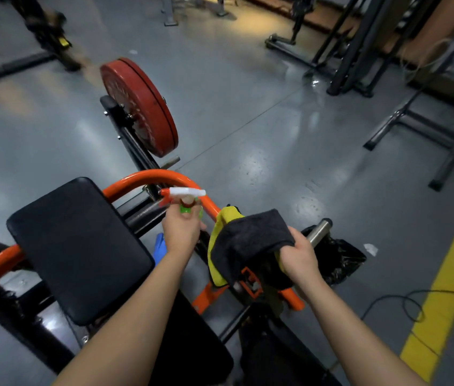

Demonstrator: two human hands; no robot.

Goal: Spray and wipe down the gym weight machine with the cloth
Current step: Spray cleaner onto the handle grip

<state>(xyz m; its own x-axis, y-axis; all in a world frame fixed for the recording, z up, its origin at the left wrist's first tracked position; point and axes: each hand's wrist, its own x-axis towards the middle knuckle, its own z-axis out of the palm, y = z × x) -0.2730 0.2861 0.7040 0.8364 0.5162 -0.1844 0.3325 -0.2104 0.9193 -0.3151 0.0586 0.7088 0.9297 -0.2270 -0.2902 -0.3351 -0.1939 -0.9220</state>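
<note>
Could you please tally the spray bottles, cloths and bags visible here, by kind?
Spray bottle: 1
Cloths: 2, a dark grey cloth and a yellow cloth
Black bag: 1
Total: 4

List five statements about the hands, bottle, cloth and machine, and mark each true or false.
1. The left hand holds the spray bottle. True.
2. The right hand holds nothing. False: it grips the dark cloth, draped over the machine.
3. A red weight plate is loaded on the machine. True.
4. The dark cloth covers the black pad. False: the pad is bare; the dark cloth lies to its right.
5. The floor's yellow stripe runs on the left. False: it runs on the right.
</note>
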